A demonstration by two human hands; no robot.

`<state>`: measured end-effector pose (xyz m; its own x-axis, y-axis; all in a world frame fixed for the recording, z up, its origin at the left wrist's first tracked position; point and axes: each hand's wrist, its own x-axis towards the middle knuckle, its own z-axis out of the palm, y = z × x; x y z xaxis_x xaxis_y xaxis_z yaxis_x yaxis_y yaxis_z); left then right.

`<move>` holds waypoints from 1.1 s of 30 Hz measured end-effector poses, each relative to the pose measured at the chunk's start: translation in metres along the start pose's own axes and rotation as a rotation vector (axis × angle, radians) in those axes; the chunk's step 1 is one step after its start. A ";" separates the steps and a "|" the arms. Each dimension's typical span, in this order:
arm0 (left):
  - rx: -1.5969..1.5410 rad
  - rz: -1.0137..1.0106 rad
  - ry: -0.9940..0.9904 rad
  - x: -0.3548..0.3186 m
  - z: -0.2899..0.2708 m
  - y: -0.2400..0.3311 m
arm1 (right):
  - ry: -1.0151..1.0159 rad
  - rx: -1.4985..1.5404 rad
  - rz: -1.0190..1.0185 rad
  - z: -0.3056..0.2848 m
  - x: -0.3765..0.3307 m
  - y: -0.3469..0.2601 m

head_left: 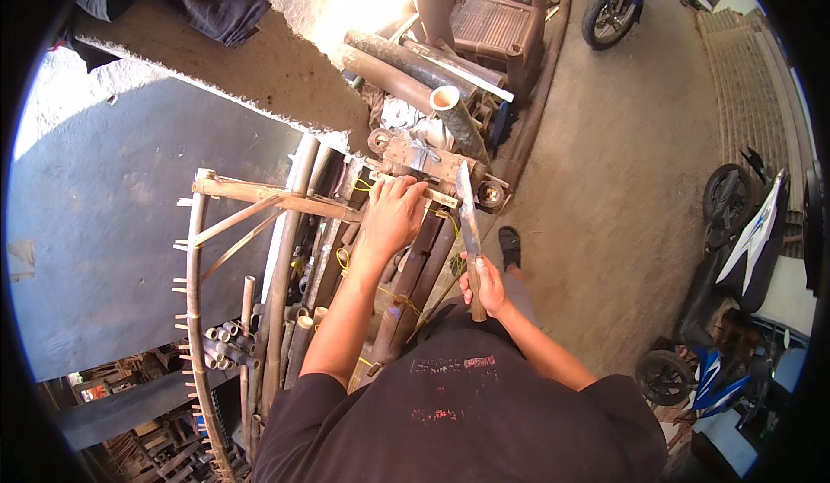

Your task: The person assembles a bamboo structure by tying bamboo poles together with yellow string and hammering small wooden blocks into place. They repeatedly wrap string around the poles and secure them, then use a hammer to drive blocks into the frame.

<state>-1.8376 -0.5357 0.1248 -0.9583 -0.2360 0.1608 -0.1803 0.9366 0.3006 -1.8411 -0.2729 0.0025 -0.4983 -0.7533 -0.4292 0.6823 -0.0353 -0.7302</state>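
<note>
Bamboo everywhere — my left hand (393, 217) lies flat, fingers spread, on a thin bamboo strip (424, 193) laid across the wooden block (424, 159). My right hand (484, 284) has its fingers clamped round the wooden handle of a long knife (468, 211), blade pointing up — its tip just beside the strip.

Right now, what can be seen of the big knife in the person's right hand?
The knife has a long, flat, grey metal blade and a wooden-looking handle. The right hand grips the handle low down, so the blade points up and away from the body. Its tip reaches the bamboo workpiece that the left hand presses on; whether the edge touches it cannot be told.
</note>
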 end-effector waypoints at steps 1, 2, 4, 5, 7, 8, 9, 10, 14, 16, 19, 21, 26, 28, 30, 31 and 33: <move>-0.008 0.023 -0.071 0.005 -0.003 -0.006 | 0.006 0.027 0.009 0.004 0.003 -0.004; -0.017 0.047 -0.142 0.011 -0.006 -0.013 | 0.011 0.054 0.019 0.009 0.007 -0.006; -0.029 0.118 -0.203 0.022 -0.008 -0.026 | 0.029 0.058 -0.004 0.014 0.025 -0.005; -0.013 0.137 -0.241 0.026 -0.008 -0.031 | 0.040 0.059 -0.014 0.017 0.032 -0.004; 0.036 0.176 -0.264 0.032 -0.006 -0.034 | 0.063 0.077 -0.009 0.024 0.037 -0.007; 0.031 0.177 -0.275 0.034 -0.005 -0.034 | 0.076 0.086 -0.010 0.027 0.037 -0.012; 0.028 0.177 -0.286 0.035 -0.004 -0.034 | 0.060 0.111 0.011 0.027 0.035 -0.016; 0.022 0.175 -0.296 0.035 -0.004 -0.033 | 0.044 0.134 0.033 0.026 0.032 -0.019; 0.006 0.183 -0.239 0.033 0.000 -0.035 | 0.032 0.240 0.068 0.032 0.027 -0.024; -0.005 0.194 -0.220 0.032 0.002 -0.036 | 0.017 0.284 0.078 0.036 0.027 -0.024; -0.018 0.217 -0.154 0.031 0.008 -0.037 | 0.028 0.332 0.118 0.040 0.024 -0.027; 0.006 0.224 -0.144 0.030 0.009 -0.039 | 0.029 0.358 0.134 0.044 0.022 -0.032; 0.015 0.200 -0.184 0.030 0.001 -0.035 | 0.055 0.413 0.168 0.054 0.019 -0.041; 0.011 0.193 -0.185 0.027 0.002 -0.038 | 0.087 0.382 0.195 0.058 0.015 -0.049; 0.026 0.218 -0.131 0.025 0.006 -0.041 | 0.101 0.303 0.204 0.055 0.016 -0.052; 0.035 0.198 -0.119 0.023 0.008 -0.039 | 0.097 0.240 0.203 0.047 0.015 -0.052; 0.036 0.152 -0.163 0.019 0.008 -0.039 | 0.095 0.047 0.189 0.033 0.012 -0.065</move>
<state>-1.8507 -0.5747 0.1087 -0.9977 -0.0490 0.0469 -0.0357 0.9675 0.2505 -1.8742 -0.3015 0.0625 -0.4063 -0.6839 -0.6059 0.7915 0.0679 -0.6074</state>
